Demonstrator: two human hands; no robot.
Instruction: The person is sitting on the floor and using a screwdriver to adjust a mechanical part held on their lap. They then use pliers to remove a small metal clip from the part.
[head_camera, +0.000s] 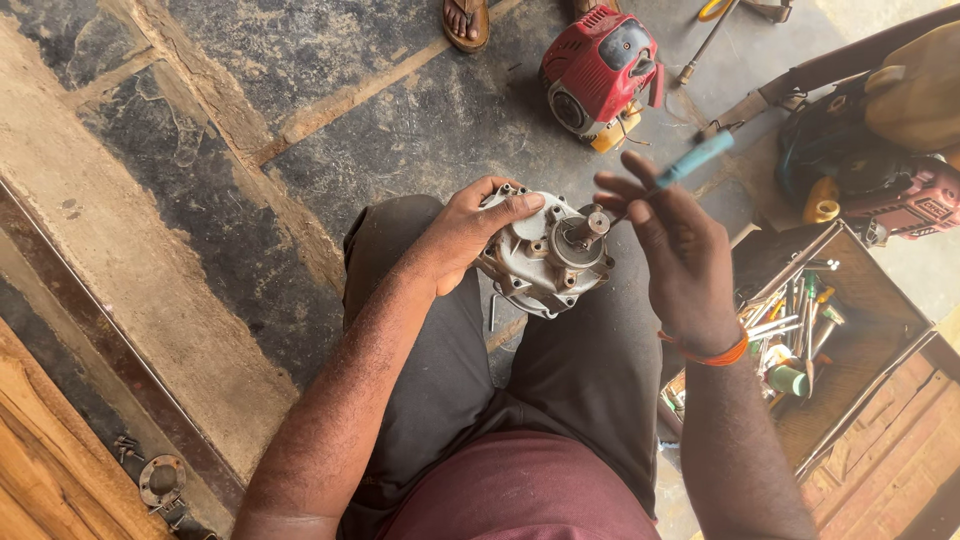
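A grey metal engine casing (548, 255) with a short shaft sticking up rests on my knees. My left hand (470, 228) grips its left rim, thumb over the top. My right hand (672, 250) is raised just right of the casing, fingers spread upward, with a blue-handled tool (695, 158) held between the fingers; its tip points down toward the shaft. An orange band circles my right wrist.
A red small engine (600, 70) lies on the stone floor ahead. A wooden toolbox (860, 350) with several tools sits at my right, more machine parts (890, 190) beyond it. Another person's sandalled foot (466, 22) is at the top. A metal ring (162, 480) lies lower left.
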